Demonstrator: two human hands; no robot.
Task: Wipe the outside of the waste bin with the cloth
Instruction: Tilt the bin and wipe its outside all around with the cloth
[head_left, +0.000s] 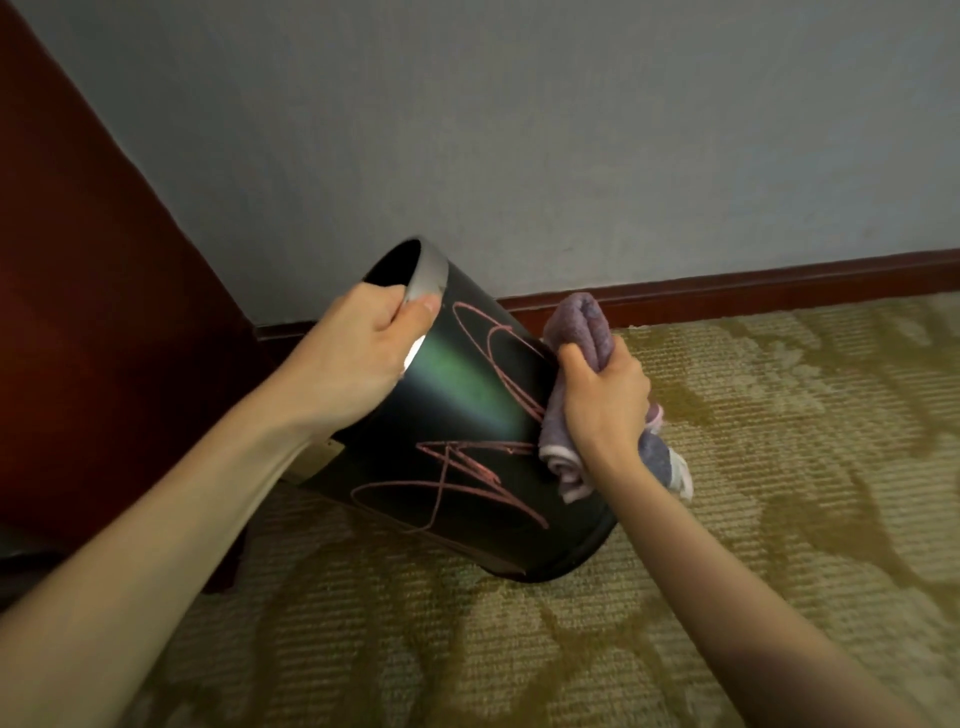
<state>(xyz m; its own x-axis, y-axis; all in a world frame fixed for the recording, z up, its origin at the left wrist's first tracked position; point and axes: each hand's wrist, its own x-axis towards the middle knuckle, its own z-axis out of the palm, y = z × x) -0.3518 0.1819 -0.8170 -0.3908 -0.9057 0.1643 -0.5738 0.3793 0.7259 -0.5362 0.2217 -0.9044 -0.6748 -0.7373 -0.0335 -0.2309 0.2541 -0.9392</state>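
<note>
Patterned olive-and-beige carpet fills the near ground and runs unobstructed to the right edge of the view and toward the viewer. Two bare forearms enter from the lower corners. At centre, the waste bin, a dark glossy cylinder with a grey rim band, is tilted so that its mouth faces up and to the left and its base points down and to the right, close above the carpet; whether the base edge touches the carpet cannot be told. Pink scribbles cross the bin's outer wall in two groups, one near the rim and one near the base. The left hand grips the rim, fingers hooked inside the mouth and thumb lying on the outside just below the band. The right hand is curled round a bunched purple cloth with pale edging and holds it against the bin's right flank, touching the wall beside the upper scribbles; folds of cloth stick out above and below the fist. To the left, a dark red-brown wooden panel stands near the bin. Behind the bin, a red-brown skirting board marks the carpet's far edge, and a plain grey wall rises above it
</note>
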